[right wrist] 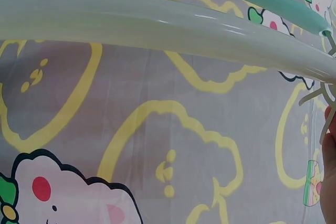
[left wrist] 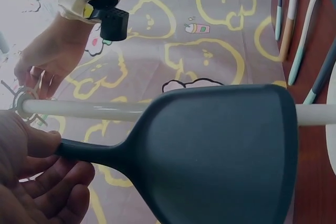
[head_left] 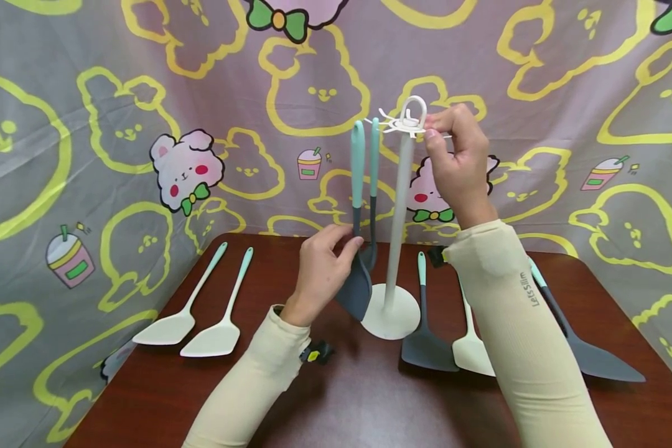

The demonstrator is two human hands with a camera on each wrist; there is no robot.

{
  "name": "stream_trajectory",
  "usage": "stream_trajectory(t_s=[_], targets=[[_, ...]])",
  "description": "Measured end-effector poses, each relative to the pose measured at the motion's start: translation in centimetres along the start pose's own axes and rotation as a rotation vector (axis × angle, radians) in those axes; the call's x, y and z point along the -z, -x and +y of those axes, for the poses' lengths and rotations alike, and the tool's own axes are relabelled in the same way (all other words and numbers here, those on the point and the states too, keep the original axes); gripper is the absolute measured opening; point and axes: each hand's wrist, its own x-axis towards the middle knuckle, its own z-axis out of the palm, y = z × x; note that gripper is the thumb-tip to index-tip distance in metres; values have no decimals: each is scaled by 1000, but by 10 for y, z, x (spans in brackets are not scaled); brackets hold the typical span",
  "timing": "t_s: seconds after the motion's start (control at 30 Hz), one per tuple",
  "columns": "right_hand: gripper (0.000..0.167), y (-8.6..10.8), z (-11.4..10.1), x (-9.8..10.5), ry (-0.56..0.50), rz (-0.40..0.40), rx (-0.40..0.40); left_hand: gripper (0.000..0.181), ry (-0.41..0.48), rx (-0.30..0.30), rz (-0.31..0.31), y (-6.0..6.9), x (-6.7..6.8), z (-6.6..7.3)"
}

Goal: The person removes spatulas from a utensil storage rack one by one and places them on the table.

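Note:
A white utensil stand (head_left: 399, 224) rises from a round base, with curved hooks and a loop at its top. My left hand (head_left: 323, 264) pinches a dark grey turner (head_left: 354, 291) at its neck, mint handle upward, left of the pole. In the left wrist view its broad blade (left wrist: 220, 156) crosses in front of the pole. My right hand (head_left: 463, 163) pinches the hook ring (head_left: 406, 124) at the top from the right. Behind the turner, a second mint-handled utensil (head_left: 373, 162) stands upright by the hooks; its lower end is partly hidden.
Two white turners with mint handle ends, one farther left (head_left: 168, 328) and one nearer (head_left: 213, 339), lie on the brown table (head_left: 347, 386). On the right lie a grey turner (head_left: 428, 351), a white one (head_left: 473, 353) and a grey one (head_left: 605, 359), partly behind the right sleeve. A patterned cloth (head_left: 246, 205) hangs behind.

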Motion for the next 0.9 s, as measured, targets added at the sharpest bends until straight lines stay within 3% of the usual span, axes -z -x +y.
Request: stream_trajectory(t_s=[0.23,0.43,0.9], targets=[[26,-1,0,0,-13,-1,-1,13,-65,-7,22,-1,18,-3],[25,-1,2,-4,-16,-22,-12,11,-100,46,65,0,34,-8],[24,-1,-8,0,-25,-2,-50,13,-157,99,49,-1,47,-21]])
